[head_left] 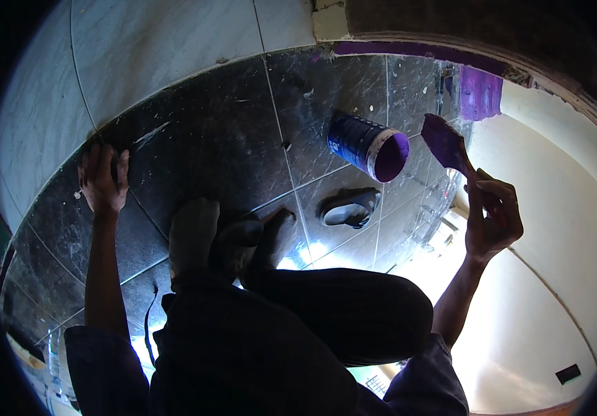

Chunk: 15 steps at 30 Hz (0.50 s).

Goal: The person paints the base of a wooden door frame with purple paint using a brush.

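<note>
My right hand (494,211) is raised at the right, fingers closed round the handle of a paintbrush (444,142). The brush head is coated in purple and points up and to the left. Just left of it, a blue paint bucket (357,144) stands on the floor, its open mouth (391,158) showing purple inside. My left hand (104,177) rests on the dark floor close to the foot of the marbled wall, its fingers stretched and somewhat apart, with nothing seen in them.
Dark tiles (222,118) cover the floor. A sandal (351,209) lies below the bucket, near my feet (194,229). A purple patch (480,93) and a purple strip (416,48) mark the far wall and door frame. The pale wall (555,208) rises at the right.
</note>
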### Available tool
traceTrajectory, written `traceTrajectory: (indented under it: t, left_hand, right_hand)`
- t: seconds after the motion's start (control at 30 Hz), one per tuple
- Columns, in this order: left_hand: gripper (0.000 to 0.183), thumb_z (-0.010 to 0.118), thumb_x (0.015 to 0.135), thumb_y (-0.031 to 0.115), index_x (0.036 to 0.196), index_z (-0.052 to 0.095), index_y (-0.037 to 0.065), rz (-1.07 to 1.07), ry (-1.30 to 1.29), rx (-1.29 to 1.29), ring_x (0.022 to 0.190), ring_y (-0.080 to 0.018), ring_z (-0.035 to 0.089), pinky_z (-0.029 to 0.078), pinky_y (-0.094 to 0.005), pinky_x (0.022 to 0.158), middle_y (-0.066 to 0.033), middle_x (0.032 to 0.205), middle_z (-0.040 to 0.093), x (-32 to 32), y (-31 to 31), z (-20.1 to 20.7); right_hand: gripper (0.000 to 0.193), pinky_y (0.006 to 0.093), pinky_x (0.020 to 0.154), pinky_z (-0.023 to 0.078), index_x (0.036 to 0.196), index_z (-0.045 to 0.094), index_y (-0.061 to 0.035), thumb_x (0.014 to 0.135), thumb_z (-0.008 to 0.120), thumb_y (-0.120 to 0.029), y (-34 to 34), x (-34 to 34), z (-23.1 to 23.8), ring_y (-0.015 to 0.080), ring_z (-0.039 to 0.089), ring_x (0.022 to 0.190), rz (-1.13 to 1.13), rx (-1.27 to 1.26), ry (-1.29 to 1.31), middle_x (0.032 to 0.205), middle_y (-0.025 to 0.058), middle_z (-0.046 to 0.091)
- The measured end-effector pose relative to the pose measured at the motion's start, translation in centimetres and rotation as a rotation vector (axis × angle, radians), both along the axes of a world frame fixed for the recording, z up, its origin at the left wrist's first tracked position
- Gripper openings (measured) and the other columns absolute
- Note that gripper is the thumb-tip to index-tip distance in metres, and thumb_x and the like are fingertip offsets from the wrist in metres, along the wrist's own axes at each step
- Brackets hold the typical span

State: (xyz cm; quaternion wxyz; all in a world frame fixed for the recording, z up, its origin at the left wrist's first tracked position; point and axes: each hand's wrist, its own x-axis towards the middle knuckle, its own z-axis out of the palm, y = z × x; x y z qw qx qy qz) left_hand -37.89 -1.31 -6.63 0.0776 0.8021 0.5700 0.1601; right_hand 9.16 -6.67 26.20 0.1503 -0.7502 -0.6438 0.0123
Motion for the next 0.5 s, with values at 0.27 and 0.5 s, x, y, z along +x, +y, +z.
traceTrajectory:
  t: [0.27,0.5]
  left_hand:
    - [0.031,0.056,0.096,0.038,0.092,0.058,0.008,-0.013,0.035,0.029,0.089,-0.0343,0.056,0.043,-0.0472,0.076,-0.0118,0.092,0.054,0.4,-0.2,-0.3]
    - [0.034,0.053,0.097,0.04,0.09,0.057,0.008,0.0,0.052,-0.024,0.089,-0.0341,0.055,0.043,-0.0481,0.077,-0.0123,0.091,0.054,0.5,-0.1,0.2]
  right_hand:
    - [0.031,0.0274,0.074,0.062,0.105,0.066,0.0031,0.077,0.076,0.009,0.8,-0.4,-4.5,0.0225,0.072,0.09,-0.039,0.097,0.208,0.102,0.0135,0.07]
    - [0.042,0.031,0.078,0.061,0.116,0.059,0.0003,0.079,0.077,0.004,-2.3,2.0,-2.9,0.0225,0.073,0.088,-0.222,0.097,0.192,0.098,0.0164,0.073]
